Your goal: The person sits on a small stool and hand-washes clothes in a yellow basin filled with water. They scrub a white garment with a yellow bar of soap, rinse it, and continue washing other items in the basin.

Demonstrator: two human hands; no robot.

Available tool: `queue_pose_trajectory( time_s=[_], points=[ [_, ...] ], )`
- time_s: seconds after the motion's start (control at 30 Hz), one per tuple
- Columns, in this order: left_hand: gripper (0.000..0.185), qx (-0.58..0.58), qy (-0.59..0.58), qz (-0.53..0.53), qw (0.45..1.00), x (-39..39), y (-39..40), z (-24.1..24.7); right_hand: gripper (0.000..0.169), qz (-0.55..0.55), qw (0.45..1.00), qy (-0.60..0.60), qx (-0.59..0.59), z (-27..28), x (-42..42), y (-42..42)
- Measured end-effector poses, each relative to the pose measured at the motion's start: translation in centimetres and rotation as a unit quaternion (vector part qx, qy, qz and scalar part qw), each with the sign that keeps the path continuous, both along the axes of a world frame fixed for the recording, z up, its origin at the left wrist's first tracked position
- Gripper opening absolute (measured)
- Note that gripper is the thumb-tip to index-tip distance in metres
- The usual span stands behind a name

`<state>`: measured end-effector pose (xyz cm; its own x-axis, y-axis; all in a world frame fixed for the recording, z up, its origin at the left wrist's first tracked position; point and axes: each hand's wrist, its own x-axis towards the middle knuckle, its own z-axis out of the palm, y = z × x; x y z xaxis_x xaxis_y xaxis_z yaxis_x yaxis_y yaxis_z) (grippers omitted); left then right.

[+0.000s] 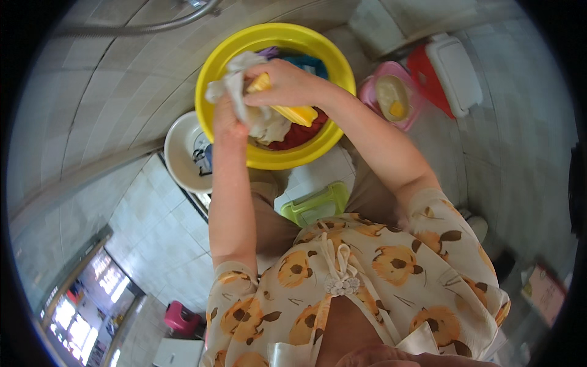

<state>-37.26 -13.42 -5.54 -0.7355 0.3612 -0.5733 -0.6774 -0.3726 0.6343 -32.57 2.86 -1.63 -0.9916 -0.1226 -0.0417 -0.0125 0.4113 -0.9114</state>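
Over a yellow plastic basin (208, 69), my right hand (286, 85) grips a long yellow bar (298, 114), which looks like laundry soap. A white cloth (270, 124) is held in my left hand (228, 119), its upper part bunched between both hands and its lower part hanging into the basin. Dark red cloth (302, 133) lies under and beside it. Teal cloth (312, 63) and a bit of purple cloth (269, 52) show at the far side of the basin. My right hand hides part of the bar and cloth.
A white basin (176, 151) with dark and blue items stands at the left. On the right are a pink basin (371, 91) holding a beige dish (390, 89) and a red box with a white lid (454, 75). A green plastic stool (316, 202) is between my legs. A shower hose (156, 28) hangs above.
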Motion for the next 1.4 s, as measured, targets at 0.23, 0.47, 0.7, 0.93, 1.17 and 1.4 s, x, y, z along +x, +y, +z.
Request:
queue_pose_trajectory(
  time_s=[0.23, 0.47, 0.7, 0.93, 1.17, 1.4],
  points=[
    [0.035, 0.081, -0.007, 0.006, 0.997, 0.3, 1.1, 1.1, 0.047, -0.285, 0.953, -0.051, -0.085, 3.5, 7.0, 13.3],
    [0.04, 0.049, -0.001, 0.011, 0.999, 1.8, 0.9, 2.0, 0.068, -0.369, 0.866, -0.095, 0.323, -17.2, 16.3, 21.4],
    [0.041, 0.099, -0.037, 0.03, 0.994, 2.9, 0.8, 3.2, 0.068, -0.336, 0.81, -0.076, 0.475, -18.5, 17.9, 19.9],
    [0.038, 0.123, -0.061, 0.053, 0.989, 3.4, 1.3, 3.5, 0.04, -0.222, 0.973, 0.006, 0.068, 5.0, 7.0, 6.5],
    [0.044, 0.115, 0.0, 0.102, 0.988, 3.4, 3.8, 0.0, 0.028, -0.138, 0.964, 0.15, 0.171, 0.7, 3.2, -1.2],
    [0.043, 0.097, -0.033, 0.121, 0.987, 2.9, 4.4, 0.2, 0.017, -0.196, 0.973, 0.015, -0.123, -2.0, 1.8, -0.7]
  ],
)
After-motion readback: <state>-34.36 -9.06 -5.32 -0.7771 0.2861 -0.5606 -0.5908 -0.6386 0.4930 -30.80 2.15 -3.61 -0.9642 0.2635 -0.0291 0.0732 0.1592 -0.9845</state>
